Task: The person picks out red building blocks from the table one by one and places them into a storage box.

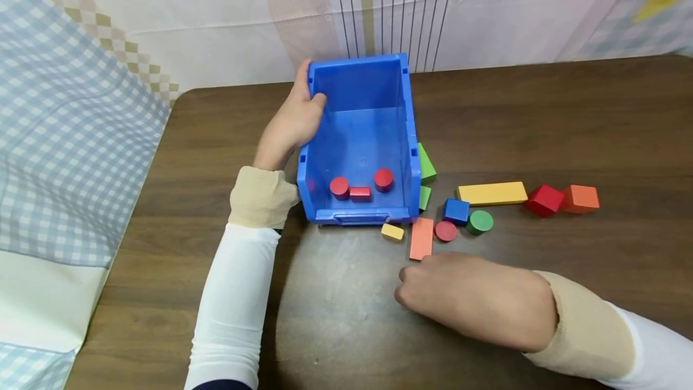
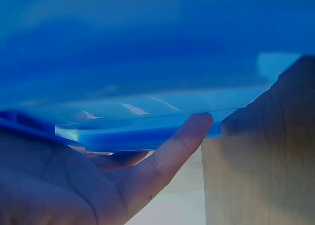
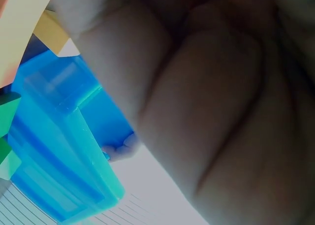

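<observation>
My left hand (image 1: 298, 119) grips the left wall of a blue plastic bin (image 1: 360, 216), thumb over the rim; the left wrist view shows a finger (image 2: 172, 153) against the bin. Inside the bin near its front lie a red cylinder (image 1: 339, 188), a small red block (image 1: 360, 194) and another red cylinder (image 1: 383, 179). My right hand (image 1: 471, 300), its fingers curled, is nearest the flat orange block (image 1: 421, 238). Its palm fills much of the right wrist view, dark and blurred; whether it holds anything is hidden.
Right of the bin lie a small yellow block (image 1: 392, 232), red disc (image 1: 446, 231), blue cube (image 1: 456, 212), green cylinder (image 1: 480, 222), long yellow block (image 1: 491, 193), red cube (image 1: 544, 200), orange cube (image 1: 581, 198) and green triangle (image 1: 426, 164). A printed cloth (image 1: 216, 17) hangs behind the table.
</observation>
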